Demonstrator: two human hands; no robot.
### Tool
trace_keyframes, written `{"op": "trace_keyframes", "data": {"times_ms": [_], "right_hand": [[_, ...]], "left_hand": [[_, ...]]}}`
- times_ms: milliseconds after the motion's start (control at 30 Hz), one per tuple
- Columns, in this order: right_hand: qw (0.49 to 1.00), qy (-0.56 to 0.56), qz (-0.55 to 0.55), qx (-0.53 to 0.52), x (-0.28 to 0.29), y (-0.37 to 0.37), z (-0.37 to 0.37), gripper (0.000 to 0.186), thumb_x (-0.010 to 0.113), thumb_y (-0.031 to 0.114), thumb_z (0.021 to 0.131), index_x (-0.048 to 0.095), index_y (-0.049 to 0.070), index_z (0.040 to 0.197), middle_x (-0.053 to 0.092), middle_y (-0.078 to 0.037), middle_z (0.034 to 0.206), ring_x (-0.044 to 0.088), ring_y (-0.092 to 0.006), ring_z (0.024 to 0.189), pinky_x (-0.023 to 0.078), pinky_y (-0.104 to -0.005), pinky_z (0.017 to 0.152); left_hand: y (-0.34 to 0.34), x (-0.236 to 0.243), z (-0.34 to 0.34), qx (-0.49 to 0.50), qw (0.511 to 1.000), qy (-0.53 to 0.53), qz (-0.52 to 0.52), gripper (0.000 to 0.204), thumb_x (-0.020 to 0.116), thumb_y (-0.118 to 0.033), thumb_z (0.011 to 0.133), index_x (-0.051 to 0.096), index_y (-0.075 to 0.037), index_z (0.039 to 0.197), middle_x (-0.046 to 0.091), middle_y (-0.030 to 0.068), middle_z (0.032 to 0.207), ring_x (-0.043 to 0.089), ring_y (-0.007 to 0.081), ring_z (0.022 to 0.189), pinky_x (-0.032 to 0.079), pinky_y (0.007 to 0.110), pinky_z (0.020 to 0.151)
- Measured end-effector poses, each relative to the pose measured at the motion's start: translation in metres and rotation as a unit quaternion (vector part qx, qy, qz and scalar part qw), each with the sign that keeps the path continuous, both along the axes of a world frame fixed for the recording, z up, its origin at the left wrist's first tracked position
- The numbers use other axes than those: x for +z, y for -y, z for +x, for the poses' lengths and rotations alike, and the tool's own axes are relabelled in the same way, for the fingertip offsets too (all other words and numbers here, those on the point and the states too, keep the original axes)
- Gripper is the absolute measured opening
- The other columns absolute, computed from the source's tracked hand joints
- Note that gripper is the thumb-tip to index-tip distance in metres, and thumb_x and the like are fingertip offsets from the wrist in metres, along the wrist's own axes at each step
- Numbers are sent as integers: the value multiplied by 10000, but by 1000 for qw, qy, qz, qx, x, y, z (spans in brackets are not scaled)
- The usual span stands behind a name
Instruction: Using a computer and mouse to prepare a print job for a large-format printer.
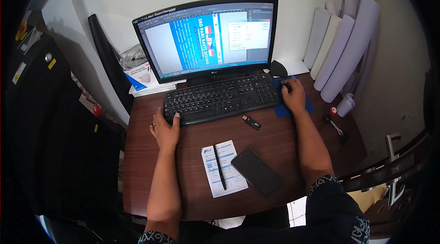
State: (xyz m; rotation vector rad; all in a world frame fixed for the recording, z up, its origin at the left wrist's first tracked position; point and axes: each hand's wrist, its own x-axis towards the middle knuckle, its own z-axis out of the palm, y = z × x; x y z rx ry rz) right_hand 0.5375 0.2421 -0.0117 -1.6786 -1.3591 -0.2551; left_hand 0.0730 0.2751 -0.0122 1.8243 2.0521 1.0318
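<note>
My left hand [165, 129] rests at the left end of the black keyboard [220, 98], thumb and fingers apart over its lower left corner, holding nothing. Over the blue mouse pad [308, 105], my right hand [294, 96] is curled round a black mouse [287, 87], of which only the front shows. Behind the keyboard stands a monitor [206, 42], lit with a blue banner design and a small pale dialog window. A black USB stick [251, 122] lies below the keyboard.
On the brown desk [192, 202] lie a printed paper form [231, 152] with a black pen [220, 168] across it, and a dark smartphone [257, 170] overlapping its edge. Scissors [338, 129] lie far right, near tall paper rolls [350, 44]. Packages [142, 76] sit left of the monitor.
</note>
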Motion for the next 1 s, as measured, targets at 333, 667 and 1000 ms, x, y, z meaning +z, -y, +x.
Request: {"op": "trace_keyframes", "data": {"times_ms": [333, 667, 1000], "right_hand": [[1000, -8, -29, 2, -6, -3, -1, 258, 684, 177, 857, 712, 39, 1074, 645, -167, 1138, 627, -376, 1070, 493, -450, 948], [1000, 0, -18, 11, -10, -7, 5, 260, 692, 187, 870, 710, 36, 1081, 638, -189, 1158, 620, -388, 1082, 490, -453, 955], [1000, -20, -22, 2, -6, -5, 1, 236, 686, 173, 860, 704, 43, 1056, 640, -159, 1130, 623, -372, 1071, 485, -449, 954]], "left_hand": [[0, 2, 0, -4, 1000, 1, 1, 751, 671, -421, 912, 387, -47, 1498, 447, 196, 1515, 340, 333, 1471, 143, 585, 1204], [1, 2, 1, -7, 1000, -3, 2, 732, 674, -415, 911, 395, -71, 1494, 455, 187, 1510, 366, 338, 1457, 144, 591, 1202], [2, 2, 1, -2, 1000, -4, 4, 734, 690, -410, 898, 404, -72, 1484, 473, 189, 1494, 365, 335, 1458, 145, 590, 1204]]}}
